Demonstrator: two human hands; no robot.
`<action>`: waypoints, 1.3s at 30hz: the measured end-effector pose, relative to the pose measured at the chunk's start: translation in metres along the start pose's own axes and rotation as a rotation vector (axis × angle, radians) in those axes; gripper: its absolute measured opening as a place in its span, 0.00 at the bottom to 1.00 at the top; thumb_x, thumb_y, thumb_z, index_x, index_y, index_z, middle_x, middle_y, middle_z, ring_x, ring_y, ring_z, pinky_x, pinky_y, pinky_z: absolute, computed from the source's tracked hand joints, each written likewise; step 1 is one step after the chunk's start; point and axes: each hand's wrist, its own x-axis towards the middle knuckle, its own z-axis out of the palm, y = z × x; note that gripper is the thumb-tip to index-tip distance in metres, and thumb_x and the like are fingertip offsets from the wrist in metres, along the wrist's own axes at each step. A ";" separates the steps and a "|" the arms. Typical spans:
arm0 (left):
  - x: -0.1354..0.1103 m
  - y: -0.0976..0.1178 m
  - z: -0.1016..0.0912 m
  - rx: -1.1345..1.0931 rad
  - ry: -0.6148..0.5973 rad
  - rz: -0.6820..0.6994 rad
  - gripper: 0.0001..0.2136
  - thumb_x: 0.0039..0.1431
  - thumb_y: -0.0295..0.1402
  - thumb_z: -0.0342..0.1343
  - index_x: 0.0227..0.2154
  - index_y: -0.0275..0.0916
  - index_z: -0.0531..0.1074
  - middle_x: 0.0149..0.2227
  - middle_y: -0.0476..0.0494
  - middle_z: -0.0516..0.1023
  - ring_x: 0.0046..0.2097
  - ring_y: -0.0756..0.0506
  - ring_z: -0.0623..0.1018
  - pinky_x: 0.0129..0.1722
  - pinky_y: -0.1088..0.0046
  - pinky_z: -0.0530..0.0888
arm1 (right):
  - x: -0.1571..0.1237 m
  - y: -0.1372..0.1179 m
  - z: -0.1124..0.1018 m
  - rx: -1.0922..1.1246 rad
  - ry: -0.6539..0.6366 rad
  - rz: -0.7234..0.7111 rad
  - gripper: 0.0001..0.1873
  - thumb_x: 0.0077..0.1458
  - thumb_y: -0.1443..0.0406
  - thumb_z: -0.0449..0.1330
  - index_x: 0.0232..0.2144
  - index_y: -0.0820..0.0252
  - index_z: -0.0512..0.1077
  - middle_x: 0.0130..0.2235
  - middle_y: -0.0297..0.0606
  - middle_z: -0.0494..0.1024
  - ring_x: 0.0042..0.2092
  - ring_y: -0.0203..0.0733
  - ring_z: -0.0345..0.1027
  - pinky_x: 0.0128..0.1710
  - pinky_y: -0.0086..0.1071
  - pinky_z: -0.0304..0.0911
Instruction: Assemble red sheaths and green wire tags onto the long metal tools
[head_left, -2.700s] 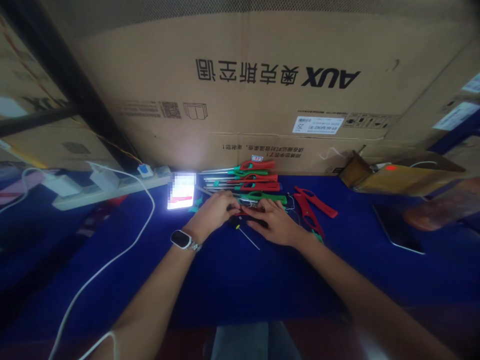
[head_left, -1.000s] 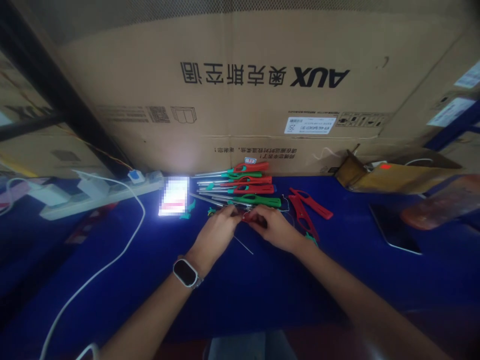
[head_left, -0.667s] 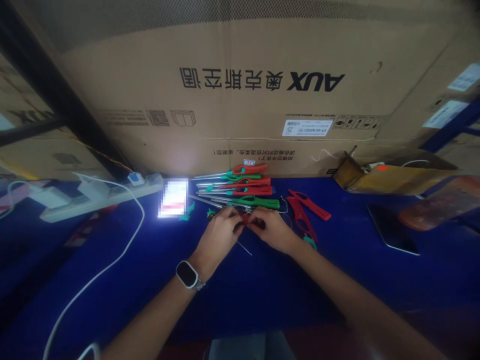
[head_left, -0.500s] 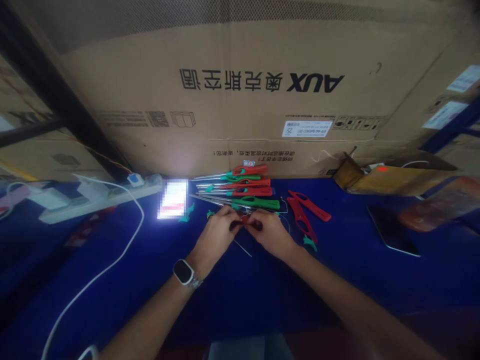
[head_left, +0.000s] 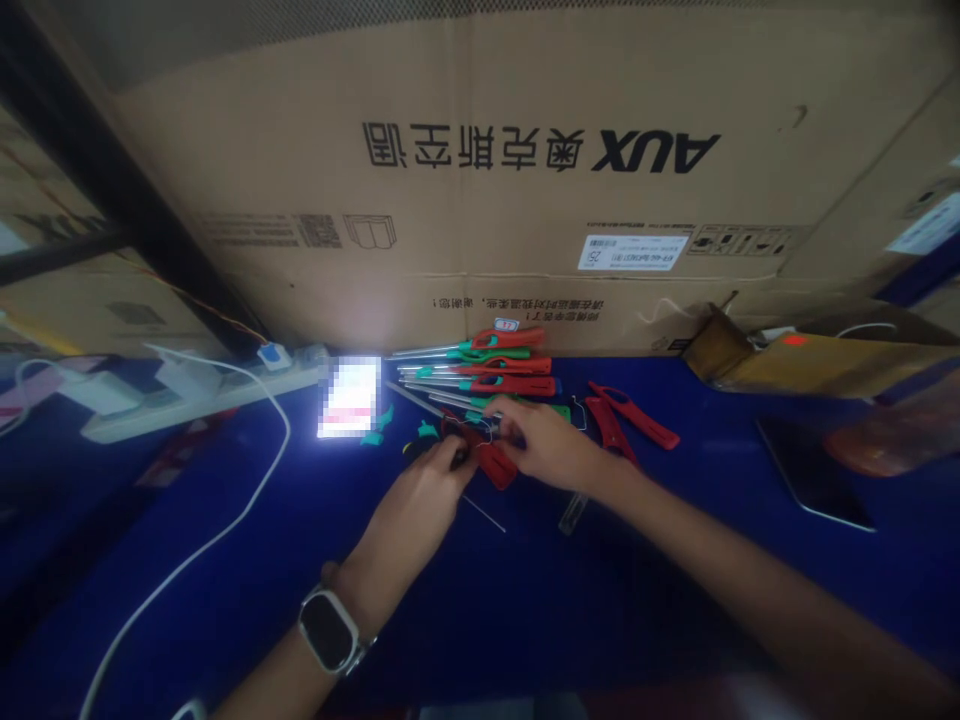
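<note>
My left hand (head_left: 427, 485) is closed around one end of a red lighter casing (head_left: 497, 467), whose other end points toward me. Over the casing, my right hand (head_left: 551, 445) has its fingertips pinched together. A thin pale wire (head_left: 480, 424) curls beside them; what the fingertips hold is too blurred to make out. Just behind my hands lie several long-nosed gas lighters, among them a red lighter (head_left: 517, 385) and a green lighter (head_left: 499, 354). Small teal pieces (head_left: 379, 426) are scattered left of my hands. A thin rod (head_left: 485, 514) lies in front.
Two loose red casings (head_left: 641, 418) lie to the right, with a dark phone (head_left: 810, 475) beyond. A white power strip (head_left: 165, 400) and a bright screen (head_left: 349, 398) are at left. A large carton (head_left: 480, 230) stands behind; a small clear piece (head_left: 572, 513) lies below my right forearm.
My hands have moved slightly apart, and the red casing now shows between them. My left wrist has shifted down and left. The clear piece below my right forearm has come into view.
</note>
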 end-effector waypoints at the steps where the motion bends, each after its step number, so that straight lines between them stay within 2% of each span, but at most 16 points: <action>1: -0.001 0.000 0.000 0.011 0.003 0.005 0.21 0.60 0.14 0.46 0.50 0.37 0.76 0.48 0.38 0.73 0.44 0.44 0.78 0.46 0.64 0.79 | 0.005 0.001 -0.005 -0.110 -0.051 -0.098 0.17 0.53 0.74 0.61 0.45 0.55 0.71 0.35 0.33 0.76 0.37 0.38 0.71 0.37 0.30 0.61; 4: -0.003 0.001 0.001 0.011 0.014 0.012 0.21 0.60 0.15 0.46 0.50 0.37 0.76 0.47 0.38 0.73 0.44 0.43 0.78 0.46 0.64 0.80 | 0.019 0.002 -0.014 -0.348 -0.170 -0.274 0.06 0.56 0.71 0.62 0.36 0.57 0.75 0.37 0.37 0.77 0.39 0.41 0.70 0.38 0.33 0.59; 8: -0.004 0.003 0.002 -0.008 0.032 0.011 0.21 0.60 0.17 0.47 0.51 0.38 0.75 0.48 0.37 0.71 0.46 0.42 0.78 0.44 0.63 0.81 | 0.033 0.004 -0.011 -0.449 -0.211 -0.383 0.07 0.57 0.71 0.60 0.28 0.58 0.74 0.32 0.37 0.77 0.37 0.43 0.70 0.40 0.36 0.60; 13: -0.005 0.003 0.002 -0.062 0.067 0.021 0.18 0.63 0.21 0.48 0.51 0.36 0.74 0.55 0.35 0.69 0.52 0.39 0.76 0.50 0.60 0.79 | 0.041 0.008 -0.005 -0.511 -0.191 -0.467 0.06 0.57 0.72 0.60 0.30 0.58 0.76 0.32 0.39 0.78 0.38 0.44 0.71 0.47 0.41 0.60; 17: -0.005 0.002 0.003 -0.043 0.054 0.034 0.15 0.63 0.22 0.50 0.50 0.36 0.74 0.51 0.36 0.74 0.52 0.39 0.76 0.52 0.58 0.78 | 0.043 0.007 -0.007 -0.614 -0.218 -0.510 0.06 0.58 0.71 0.60 0.32 0.60 0.76 0.33 0.39 0.79 0.37 0.44 0.71 0.49 0.42 0.60; 22: -0.004 -0.001 0.004 0.041 0.053 0.066 0.15 0.64 0.25 0.50 0.52 0.35 0.72 0.49 0.36 0.76 0.51 0.39 0.76 0.53 0.58 0.77 | 0.046 0.001 -0.006 -0.682 -0.240 -0.568 0.04 0.58 0.70 0.60 0.34 0.58 0.75 0.36 0.38 0.79 0.39 0.43 0.71 0.46 0.39 0.60; 25: -0.004 0.000 0.003 0.037 0.042 0.063 0.13 0.64 0.24 0.49 0.49 0.35 0.74 0.47 0.38 0.76 0.49 0.40 0.77 0.50 0.60 0.78 | 0.049 0.000 -0.003 -0.695 -0.235 -0.599 0.03 0.58 0.69 0.61 0.34 0.57 0.75 0.36 0.38 0.79 0.41 0.44 0.70 0.47 0.39 0.60; 28: -0.004 0.001 0.001 -0.022 0.023 0.017 0.12 0.65 0.25 0.47 0.46 0.35 0.74 0.48 0.37 0.73 0.46 0.42 0.78 0.45 0.64 0.80 | 0.053 0.001 -0.001 -0.686 -0.258 -0.598 0.03 0.58 0.69 0.61 0.34 0.57 0.75 0.37 0.38 0.78 0.43 0.44 0.70 0.48 0.39 0.60; 32: -0.006 -0.001 0.003 -0.078 0.039 -0.015 0.13 0.67 0.27 0.46 0.48 0.36 0.74 0.49 0.37 0.70 0.41 0.44 0.79 0.41 0.65 0.81 | 0.058 0.004 0.000 -0.626 -0.242 -0.572 0.05 0.58 0.69 0.61 0.31 0.58 0.77 0.40 0.40 0.76 0.45 0.45 0.68 0.46 0.38 0.60; 35: -0.007 -0.003 0.007 -0.110 0.076 -0.009 0.13 0.67 0.29 0.46 0.48 0.36 0.74 0.52 0.37 0.68 0.43 0.43 0.79 0.45 0.64 0.81 | 0.060 0.005 -0.001 -0.525 -0.241 -0.519 0.08 0.59 0.68 0.60 0.29 0.57 0.78 0.41 0.39 0.75 0.42 0.42 0.67 0.42 0.35 0.60; 39: -0.008 0.000 0.011 -0.158 0.150 -0.012 0.12 0.67 0.29 0.49 0.46 0.37 0.75 0.53 0.36 0.68 0.51 0.41 0.76 0.53 0.61 0.77 | 0.063 0.004 -0.003 -0.382 -0.292 -0.392 0.09 0.57 0.70 0.61 0.28 0.57 0.79 0.36 0.35 0.75 0.36 0.37 0.66 0.32 0.31 0.56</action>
